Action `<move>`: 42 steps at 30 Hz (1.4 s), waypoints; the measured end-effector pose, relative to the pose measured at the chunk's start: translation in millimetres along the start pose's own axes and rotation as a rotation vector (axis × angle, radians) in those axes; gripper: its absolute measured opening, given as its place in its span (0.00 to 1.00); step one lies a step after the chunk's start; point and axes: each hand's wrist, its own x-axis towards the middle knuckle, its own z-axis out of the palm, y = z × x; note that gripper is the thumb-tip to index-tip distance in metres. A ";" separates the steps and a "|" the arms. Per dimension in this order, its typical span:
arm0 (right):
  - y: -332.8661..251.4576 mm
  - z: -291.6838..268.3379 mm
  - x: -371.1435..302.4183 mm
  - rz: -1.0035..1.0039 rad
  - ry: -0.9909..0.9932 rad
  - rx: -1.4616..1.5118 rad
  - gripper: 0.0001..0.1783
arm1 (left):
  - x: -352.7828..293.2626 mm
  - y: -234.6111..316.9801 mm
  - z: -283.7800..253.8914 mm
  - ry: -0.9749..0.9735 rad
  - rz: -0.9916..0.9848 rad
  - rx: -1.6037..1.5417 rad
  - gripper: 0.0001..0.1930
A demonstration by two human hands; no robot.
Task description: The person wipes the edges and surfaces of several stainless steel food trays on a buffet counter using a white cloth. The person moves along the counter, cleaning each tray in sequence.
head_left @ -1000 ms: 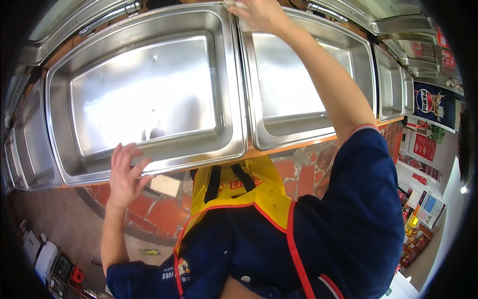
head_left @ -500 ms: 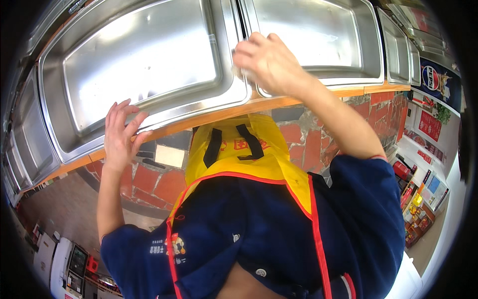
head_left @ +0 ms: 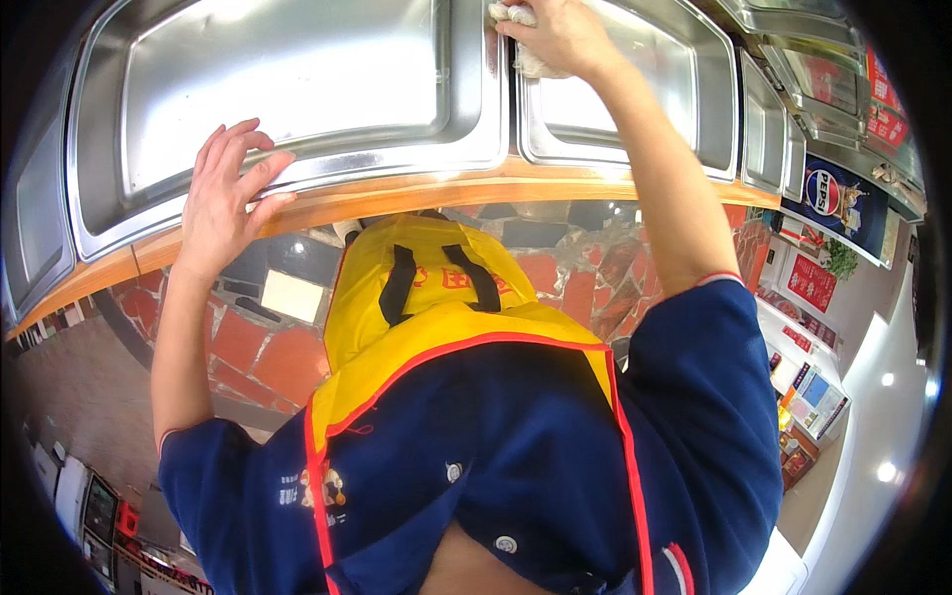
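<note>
My right hand (head_left: 563, 38) is closed on a crumpled whitish cloth (head_left: 535, 65), which bunches out past the fingers. It presses the cloth at the gap between two rectangular steel pans, the large one (head_left: 476, 149) on the left and another (head_left: 728, 119) on the right. With fingers spread, my left hand (head_left: 226, 193) rests at the near rim of the large pan and holds nothing. Both pans have shiny bare-metal bottoms with bright reflections.
A wooden edge (head_left: 416, 194) runs along the front of the pans. More steel pans (head_left: 762, 124) continue at both sides. My yellow apron (head_left: 436, 258) hangs just below the counter edge, over a red stone-patterned surface (head_left: 268, 349).
My right hand has moved away from me along the gap between the pans, bringing the cloth into clearer sight. The left hand stays by the near rim. The whole view has shifted slightly.
</note>
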 end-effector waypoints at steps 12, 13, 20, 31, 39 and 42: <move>-15.7 14.5 -90.2 0.087 0.119 0.026 0.12 | 2.7 1.9 -3.3 -0.006 -0.004 -0.020 0.18; -9.1 19.9 -79.3 -0.002 0.268 0.040 0.11 | 4.2 1.7 -2.3 -0.013 -0.008 -0.025 0.18; -14.6 21.9 -89.9 -0.135 0.114 -0.041 0.07 | -1.9 2.2 -3.8 -0.074 -0.019 0.037 0.20; -17.9 20.7 -82.8 -0.067 0.028 -0.110 0.06 | -7.2 6.6 -0.3 -0.081 -0.059 0.111 0.19; -14.3 23.5 -101.3 0.100 0.228 0.175 0.05 | -15.8 -0.8 -1.3 -0.108 -0.100 0.070 0.19; -4.5 13.8 -89.4 0.179 0.368 0.330 0.06 | -15.1 -1.0 0.2 -0.063 -0.072 0.103 0.20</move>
